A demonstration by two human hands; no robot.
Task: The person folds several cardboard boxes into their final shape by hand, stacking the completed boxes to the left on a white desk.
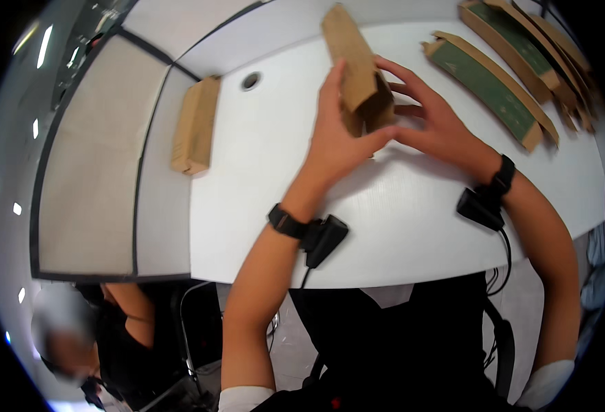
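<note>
One white table forms the work surface, bounded on its left by pale partition panels with dark frames; a round grommet sits near the far edge. The open-ended cardboard box is located at the far middle, held between the curved fingers of the left hand and right hand. Its contents cannot be determined. A closed brown carton adjoins the left partition; green-faced cardboard pieces lie right.
</note>
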